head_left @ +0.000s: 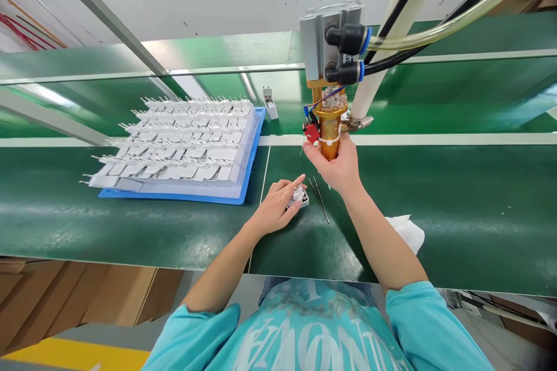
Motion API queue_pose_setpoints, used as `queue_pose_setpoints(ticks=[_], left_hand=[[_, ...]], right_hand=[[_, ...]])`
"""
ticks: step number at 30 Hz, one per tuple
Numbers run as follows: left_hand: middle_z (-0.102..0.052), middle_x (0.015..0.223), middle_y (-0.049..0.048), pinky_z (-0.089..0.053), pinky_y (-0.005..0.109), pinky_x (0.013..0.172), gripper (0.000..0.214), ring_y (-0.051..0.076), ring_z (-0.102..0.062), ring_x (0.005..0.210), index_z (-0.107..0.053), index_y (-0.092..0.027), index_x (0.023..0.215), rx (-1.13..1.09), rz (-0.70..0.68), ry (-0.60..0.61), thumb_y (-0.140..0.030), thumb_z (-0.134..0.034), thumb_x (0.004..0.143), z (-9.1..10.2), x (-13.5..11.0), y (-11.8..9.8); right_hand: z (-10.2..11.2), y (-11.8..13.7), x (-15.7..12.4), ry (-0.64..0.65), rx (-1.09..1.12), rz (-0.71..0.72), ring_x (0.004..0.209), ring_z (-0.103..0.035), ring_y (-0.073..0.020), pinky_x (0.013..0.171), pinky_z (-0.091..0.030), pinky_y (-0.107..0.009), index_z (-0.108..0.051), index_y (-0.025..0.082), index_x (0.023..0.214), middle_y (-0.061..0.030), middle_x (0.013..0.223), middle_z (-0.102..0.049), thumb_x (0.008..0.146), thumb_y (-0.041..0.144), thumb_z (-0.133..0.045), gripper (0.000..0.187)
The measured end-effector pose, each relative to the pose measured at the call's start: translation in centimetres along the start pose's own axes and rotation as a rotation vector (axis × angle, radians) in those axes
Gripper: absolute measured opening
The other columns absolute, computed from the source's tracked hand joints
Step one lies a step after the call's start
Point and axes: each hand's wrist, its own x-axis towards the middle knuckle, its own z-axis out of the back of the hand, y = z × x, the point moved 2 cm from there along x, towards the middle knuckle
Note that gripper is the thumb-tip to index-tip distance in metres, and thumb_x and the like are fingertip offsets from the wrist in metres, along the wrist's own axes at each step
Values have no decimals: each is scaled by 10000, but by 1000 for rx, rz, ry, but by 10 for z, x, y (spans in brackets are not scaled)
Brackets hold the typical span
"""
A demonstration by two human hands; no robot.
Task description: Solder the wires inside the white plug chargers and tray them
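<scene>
My left hand (275,207) rests on the green bench and grips a small white plug adapter (299,193) between thumb and fingers. Its two pins point up, and part of the housing is hidden by my fingers. My right hand (340,167) is wrapped round the gold barrel of an air-driven tool (329,127), which hangs above the bench. A red switch block (310,132) with thin wires is tied to the barrel. Between my hands lies a pair of metal tweezers (320,202).
At left, a blue tray (244,185) carries rows of white plug adapters (191,151). Another adapter (270,103) lies behind it. White tissue (407,232) is by my right forearm. Hoses (435,37) run up right from the tool, beside a pale post (369,93).
</scene>
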Motion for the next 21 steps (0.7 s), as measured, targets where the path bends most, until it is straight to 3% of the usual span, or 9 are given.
queue_pose_setpoints(ticks=[3, 8, 15, 21], left_hand=[[-664, 1230, 83, -432, 410, 974, 488, 239, -549, 1077, -377, -200, 1452, -5, 6, -6, -302, -374, 975, 0, -1, -1], [-705, 1062, 81, -499, 334, 833, 326, 215, -632, 931, -593, -202, 1183, 14, 64, -57, -379, -507, 923, -5, 0, 1], [-689, 1058, 65, -492, 326, 835, 281, 207, -625, 927, -568, -216, 1138, 17, 109, -104, -392, -518, 925, -15, -1, -1], [-662, 1031, 57, -504, 329, 816, 336, 230, -623, 957, -534, -225, 1174, 173, 199, -52, -407, -569, 894, -18, -3, -3]], right_hand=[[0, 1, 1, 14, 2, -8, 524, -480, -121, 547, -413, -274, -507, 215, 760, 44, 566, -513, 768, 368, -633, 199], [0, 3, 1, 15, 5, 18, 644, -572, -150, 631, -461, -280, -533, 205, 760, 13, 629, -558, 771, 352, -624, 174], [0, 3, 1, 20, -3, -1, 641, -570, -150, 638, -465, -283, -543, 204, 772, 15, 623, -563, 772, 352, -624, 169], [0, 0, 2, 5, -12, 12, 559, -519, -126, 570, -431, -269, -539, 204, 786, 40, 582, -530, 765, 386, -624, 202]])
